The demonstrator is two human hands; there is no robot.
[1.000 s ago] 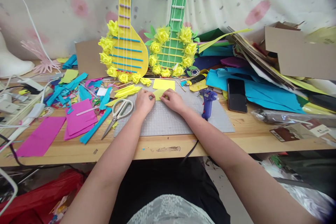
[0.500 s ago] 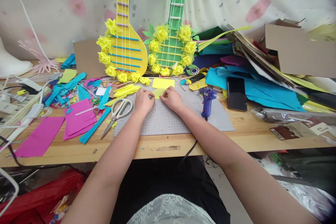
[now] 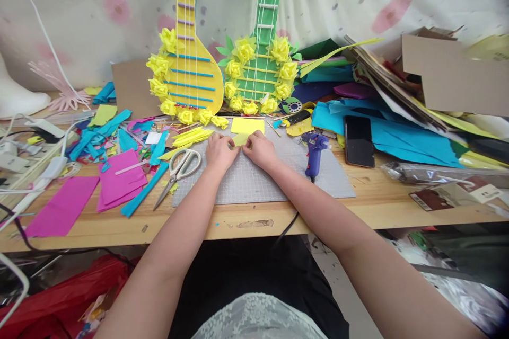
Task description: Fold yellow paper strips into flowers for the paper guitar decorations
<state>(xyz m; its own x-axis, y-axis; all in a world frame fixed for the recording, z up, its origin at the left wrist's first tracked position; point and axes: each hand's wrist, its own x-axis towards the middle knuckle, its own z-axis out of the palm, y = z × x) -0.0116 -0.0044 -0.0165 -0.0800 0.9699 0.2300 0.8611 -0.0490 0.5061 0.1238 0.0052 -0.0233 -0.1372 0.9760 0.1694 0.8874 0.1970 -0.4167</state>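
Observation:
Between my fingertips is a small piece of yellow crepe paper, low over the grey cutting mat. My left hand pinches its left side, and my right hand pinches the lower right side; the two hands almost meet. Just beyond them a bright yellow rectangle of paper lies flat on the mat. White-handled scissors rest left of my left hand, across the mat's edge. To the right of my right hand a blue glue gun sits on the mat.
Behind the mat stand a yellow paper instrument and a green one, both trimmed with yellow paper flowers. Magenta sheets and blue scraps cover the left side. A phone and stacked blue paper lie at right.
My left hand has shifted slightly right, and the fingertips of both hands are closer together on the yellow paper. Less of the paper shows now.

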